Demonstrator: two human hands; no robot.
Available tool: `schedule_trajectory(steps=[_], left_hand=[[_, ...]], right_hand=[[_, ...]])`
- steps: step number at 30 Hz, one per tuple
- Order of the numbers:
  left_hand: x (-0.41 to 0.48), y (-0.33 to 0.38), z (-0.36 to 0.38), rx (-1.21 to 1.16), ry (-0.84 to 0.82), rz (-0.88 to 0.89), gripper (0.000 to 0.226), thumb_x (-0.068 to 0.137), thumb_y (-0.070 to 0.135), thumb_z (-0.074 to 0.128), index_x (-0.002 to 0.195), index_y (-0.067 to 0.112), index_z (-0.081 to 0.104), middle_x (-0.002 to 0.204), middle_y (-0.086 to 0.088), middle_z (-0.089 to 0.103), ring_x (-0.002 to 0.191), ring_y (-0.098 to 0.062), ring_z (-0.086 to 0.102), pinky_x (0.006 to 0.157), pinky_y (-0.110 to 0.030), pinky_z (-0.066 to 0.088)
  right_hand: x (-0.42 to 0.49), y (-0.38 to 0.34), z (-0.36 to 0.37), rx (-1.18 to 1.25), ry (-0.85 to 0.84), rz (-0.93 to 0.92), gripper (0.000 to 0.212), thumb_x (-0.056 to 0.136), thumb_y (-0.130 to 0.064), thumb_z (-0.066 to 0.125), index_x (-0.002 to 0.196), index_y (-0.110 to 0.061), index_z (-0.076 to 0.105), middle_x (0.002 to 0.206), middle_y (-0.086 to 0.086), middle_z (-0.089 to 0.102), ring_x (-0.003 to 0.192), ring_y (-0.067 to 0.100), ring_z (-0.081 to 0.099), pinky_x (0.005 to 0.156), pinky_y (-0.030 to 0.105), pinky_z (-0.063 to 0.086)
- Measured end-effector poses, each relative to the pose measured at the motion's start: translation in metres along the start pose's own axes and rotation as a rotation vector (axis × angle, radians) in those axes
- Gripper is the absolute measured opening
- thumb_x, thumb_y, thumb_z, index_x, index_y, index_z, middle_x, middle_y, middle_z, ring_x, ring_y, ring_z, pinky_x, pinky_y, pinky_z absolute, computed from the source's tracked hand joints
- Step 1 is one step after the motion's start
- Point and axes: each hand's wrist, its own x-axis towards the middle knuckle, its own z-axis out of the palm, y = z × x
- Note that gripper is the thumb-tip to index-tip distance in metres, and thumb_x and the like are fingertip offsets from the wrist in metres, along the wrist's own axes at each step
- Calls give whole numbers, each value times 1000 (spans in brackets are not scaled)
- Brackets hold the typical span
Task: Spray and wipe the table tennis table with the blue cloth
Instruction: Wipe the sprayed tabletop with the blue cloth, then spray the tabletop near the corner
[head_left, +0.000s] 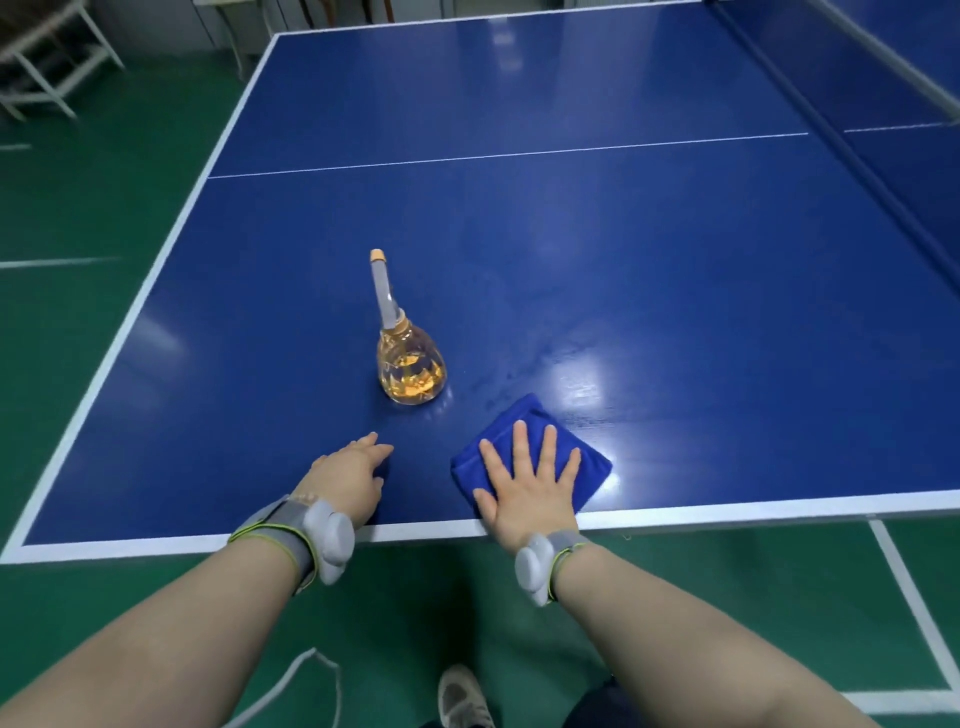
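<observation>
A folded blue cloth (587, 460) lies on the blue table tennis table (571, 234) near its front edge. My right hand (530, 480) presses flat on the cloth with fingers spread and straight. A clear spray bottle (408, 358) with amber liquid and a tall grey nozzle stands upright on the table, left of and beyond the cloth. My left hand (348, 475) rests on the table by the front edge, below the bottle, fingers loosely bent and holding nothing. A faint wet sheen shows on the surface just beyond the cloth.
The net (883, 150) runs along the right side. The table's white front edge (415, 532) is under my wrists. Green floor surrounds the table; a white frame stand (47, 67) is at the far left. My shoe (462, 696) is below.
</observation>
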Motion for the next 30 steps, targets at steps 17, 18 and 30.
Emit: schedule_trajectory(steps=[17, 18, 30], left_hand=[[40, -19, -45, -447, 383, 17, 63, 89, 37, 62, 144, 21, 36, 137, -1, 50, 126, -22, 46, 103, -36, 40], [45, -17, -47, -462, 351, 12, 75, 86, 39, 65, 148, 21, 27, 146, -2, 40, 133, -23, 39, 108, -38, 37], [102, 21, -90, -702, 423, 206, 45, 79, 31, 75, 103, 39, 38, 116, 15, 45, 109, -7, 45, 91, -29, 38]], right_hand=[[52, 76, -44, 131, 33, 467, 62, 96, -65, 18, 152, -48, -1, 163, 0, -19, 146, 39, -20, 113, 66, -6], [57, 72, -46, 142, 31, 484, 62, 96, -65, 17, 153, -47, -2, 163, 1, -19, 146, 40, -20, 113, 67, -5], [120, 38, -63, 130, 24, 362, 65, 97, -63, 17, 153, -41, -8, 161, 6, -25, 143, 44, -24, 112, 69, -7]])
